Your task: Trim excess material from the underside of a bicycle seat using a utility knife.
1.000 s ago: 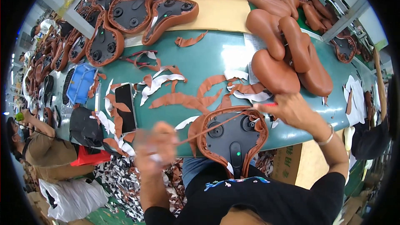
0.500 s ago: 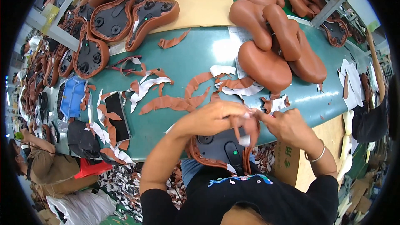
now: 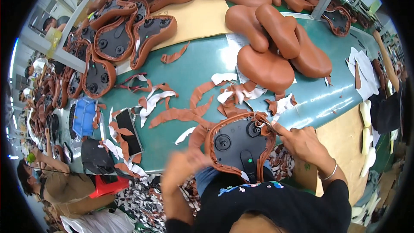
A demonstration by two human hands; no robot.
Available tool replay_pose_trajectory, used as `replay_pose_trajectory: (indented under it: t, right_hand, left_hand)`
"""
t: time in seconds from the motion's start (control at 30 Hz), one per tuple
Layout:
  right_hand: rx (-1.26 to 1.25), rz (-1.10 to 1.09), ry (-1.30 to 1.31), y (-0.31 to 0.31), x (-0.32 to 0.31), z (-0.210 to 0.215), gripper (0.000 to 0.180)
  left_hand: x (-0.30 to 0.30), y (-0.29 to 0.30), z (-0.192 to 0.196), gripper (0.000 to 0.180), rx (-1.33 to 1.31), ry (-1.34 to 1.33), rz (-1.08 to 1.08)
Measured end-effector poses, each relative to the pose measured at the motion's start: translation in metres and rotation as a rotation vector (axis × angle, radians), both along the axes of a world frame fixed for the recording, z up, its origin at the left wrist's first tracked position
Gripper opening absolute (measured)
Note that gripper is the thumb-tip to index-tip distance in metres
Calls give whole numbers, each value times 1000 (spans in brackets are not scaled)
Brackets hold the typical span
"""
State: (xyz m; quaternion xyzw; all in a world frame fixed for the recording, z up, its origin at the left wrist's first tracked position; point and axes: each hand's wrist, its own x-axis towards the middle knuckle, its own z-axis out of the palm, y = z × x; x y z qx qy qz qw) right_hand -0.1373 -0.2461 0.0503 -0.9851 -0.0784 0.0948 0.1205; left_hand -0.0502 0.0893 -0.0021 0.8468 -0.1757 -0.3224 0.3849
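Note:
A bicycle saddle lies underside up at the table's near edge, its black base ringed by a brown cover folded over the rim. My right hand is at its far right edge, fingers closed round a thin dark blade-like tool whose tip meets the cover's rim; most of the tool is hidden. Blurred by motion, my left hand is just left of the saddle, its fingers unclear. Brown and white trimmed strips lie beyond the saddle, with a blurred scrap among them.
Brown saddles are stacked at the far right, and upturned ones at the far left. A phone, a blue tray and a black cloth-like item stand left. Cardboard is at right; a co-worker sits at left.
My left hand has moved from the saddle's far right edge down to its left. The scrap at my fingers is gone from there, and a blurred one shows among the strips. The view has shifted slightly.

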Motion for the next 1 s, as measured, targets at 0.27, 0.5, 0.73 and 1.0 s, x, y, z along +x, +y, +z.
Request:
replay_pose_trajectory:
  t: [0.27, 0.5, 0.73, 1.0]
  right_hand:
    - [-52, 72, -314, 10, 44, -56, 48]
    - [417, -210, -292, 49, -21, -83, 50]
    - [703, -524, -312, 36, -21, -56, 60]
    - [383, -361, -734, 9, 63, -74, 50]
  left_hand:
    - [-22, -72, -22, 39, -467, -200, 759]
    - [-61, -106, -17, 57, -458, -390, 764]
    - [-67, -79, -39, 59, -489, -329, 786]
    - [-56, -26, -32, 41, -441, 66, 674]
